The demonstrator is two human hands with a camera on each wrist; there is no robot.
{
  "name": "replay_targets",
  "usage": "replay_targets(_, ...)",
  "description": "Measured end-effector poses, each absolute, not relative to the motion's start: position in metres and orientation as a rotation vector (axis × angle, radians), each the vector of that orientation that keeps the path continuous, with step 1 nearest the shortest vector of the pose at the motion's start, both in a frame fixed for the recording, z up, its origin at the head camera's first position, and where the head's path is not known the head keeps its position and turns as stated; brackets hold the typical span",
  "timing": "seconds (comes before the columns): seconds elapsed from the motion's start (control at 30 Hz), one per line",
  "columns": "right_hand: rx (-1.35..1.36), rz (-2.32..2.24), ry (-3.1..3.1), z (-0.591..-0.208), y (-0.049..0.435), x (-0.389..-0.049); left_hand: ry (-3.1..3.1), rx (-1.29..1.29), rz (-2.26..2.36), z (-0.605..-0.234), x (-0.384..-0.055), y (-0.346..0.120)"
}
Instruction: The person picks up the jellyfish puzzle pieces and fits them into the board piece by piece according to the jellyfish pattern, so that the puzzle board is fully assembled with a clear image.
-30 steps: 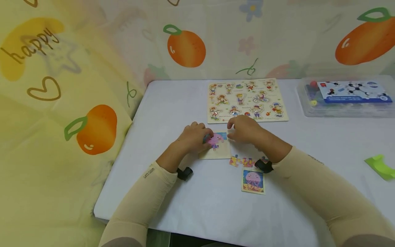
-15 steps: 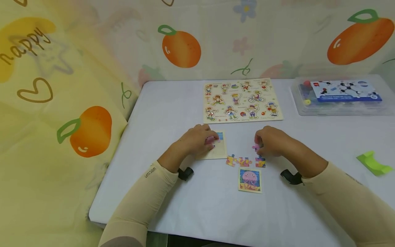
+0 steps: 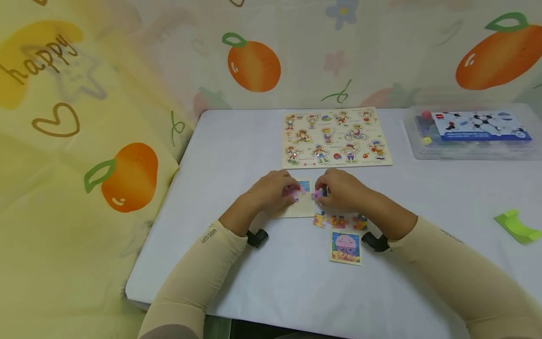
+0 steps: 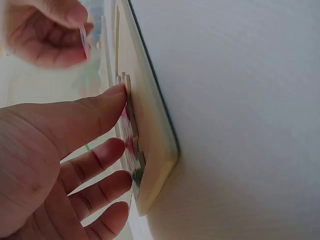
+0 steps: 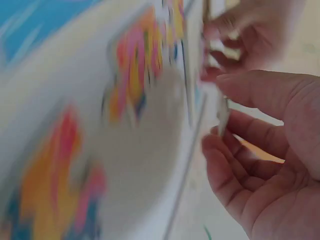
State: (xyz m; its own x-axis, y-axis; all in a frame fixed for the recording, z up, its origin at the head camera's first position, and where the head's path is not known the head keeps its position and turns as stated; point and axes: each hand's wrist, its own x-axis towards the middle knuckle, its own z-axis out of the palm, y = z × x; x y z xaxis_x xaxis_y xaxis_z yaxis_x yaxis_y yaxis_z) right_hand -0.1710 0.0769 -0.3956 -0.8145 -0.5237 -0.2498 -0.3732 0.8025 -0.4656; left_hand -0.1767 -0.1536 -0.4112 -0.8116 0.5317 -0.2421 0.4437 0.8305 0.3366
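My left hand (image 3: 274,192) rests over a small pale puzzle board (image 3: 306,209), its thumb and fingertips on the joined jigsaw pieces (image 3: 304,186). In the left wrist view these pieces (image 4: 128,132) lie on the board under loosely bent fingers. Just right of the board, my right hand (image 3: 340,188) pinches a pink and blue jigsaw piece (image 3: 316,194) between thumb and fingers. The right wrist view shows that piece (image 5: 223,116) nearly edge-on. Several loose orange and pink pieces (image 3: 338,221) lie below, above a jellyfish picture card (image 3: 346,247).
A large wooden board with sports figures (image 3: 336,139) lies behind the hands. At the back right stands a clear plastic box (image 3: 474,134) with a printed card. A bright green curved object (image 3: 517,227) lies at the right on the white table (image 3: 262,278).
The right hand moved right to the loose pieces, took a jigsaw piece, and came back left with it beside the board. The left hand stayed on the joined pieces.
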Motion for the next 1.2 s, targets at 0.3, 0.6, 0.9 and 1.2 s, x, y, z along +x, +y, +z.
replay_targets(0.3, -0.769, -0.535, 2.628, -0.404, 0.050, -0.177, 2.672, 0.753, 0.441, -0.411, -0.180, -0.147)
replay_targets(0.6, -0.692, -0.540, 2.624, -0.405, 0.048, -0.182, 2.689, 0.643, 0.395, -0.412, -0.182, -0.139)
replay_targets(0.9, -0.550, -0.463, 2.653, -0.406, 0.053, -0.187, 2.665, 0.544, 0.416, -0.408, -0.181, -0.139)
replay_targets(1.2, -0.572, -0.298, 2.553, -0.394, 0.062, -0.158, 2.700, 0.598, 0.367, -0.408, -0.180, -0.141)
